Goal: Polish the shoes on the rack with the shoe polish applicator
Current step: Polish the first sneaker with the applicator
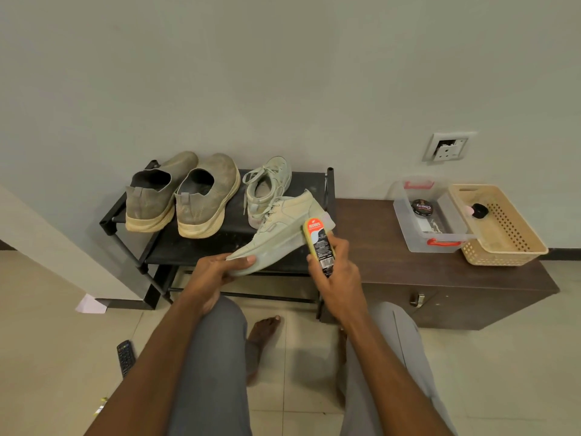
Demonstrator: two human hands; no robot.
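We cannot see the toe underside of the held sneaker (276, 234); the left hand (217, 272) covers it. The applicator (320, 247) has its lower end hidden inside the right hand (336, 278), and its small print is unreadable. At 12 o'clock of it, the second sneaker (267, 187) is partly blocked. Both forearms run off the 6 o'clock edge. What lies in the clear box (430, 215) beneath the tin (422, 208) is indistinct.
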